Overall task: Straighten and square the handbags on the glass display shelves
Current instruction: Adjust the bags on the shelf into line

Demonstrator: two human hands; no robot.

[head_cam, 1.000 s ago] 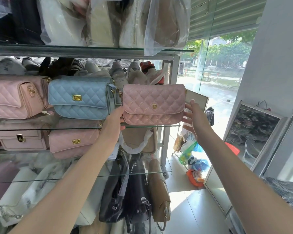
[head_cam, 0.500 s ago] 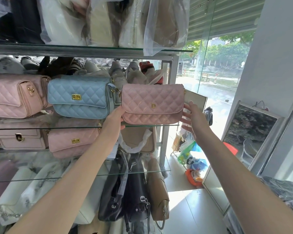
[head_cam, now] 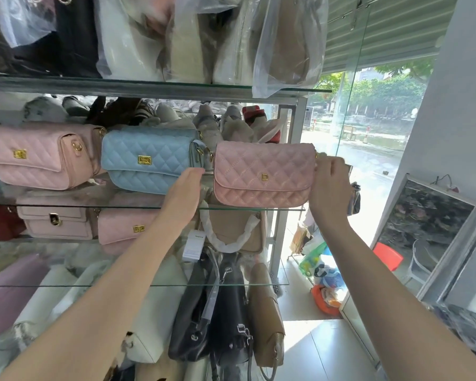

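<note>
A pink quilted handbag (head_cam: 263, 174) stands upright at the right end of the glass shelf (head_cam: 289, 209). My right hand (head_cam: 329, 188) grips its right end, fingers curled near the gold strap ring. With its fingers straight, my left hand (head_cam: 183, 192) lies at the bag's left end, in the gap beside a blue quilted handbag (head_cam: 149, 158). Left of that sits another pink quilted handbag (head_cam: 39, 158). All three face forward in one row.
Behind the row lie bundled bags and shoes. Plastic-wrapped bags (head_cam: 204, 37) crowd the shelf above. Below are a beige bag (head_cam: 55, 221), a pink bag (head_cam: 127, 226), and black (head_cam: 217, 312) and tan hanging bags. A metal post (head_cam: 294, 149) and a glass wall stand to the right.
My right hand has gone from open beside the pink handbag to gripping its right end. My left hand has slid up along the bag's left end.
</note>
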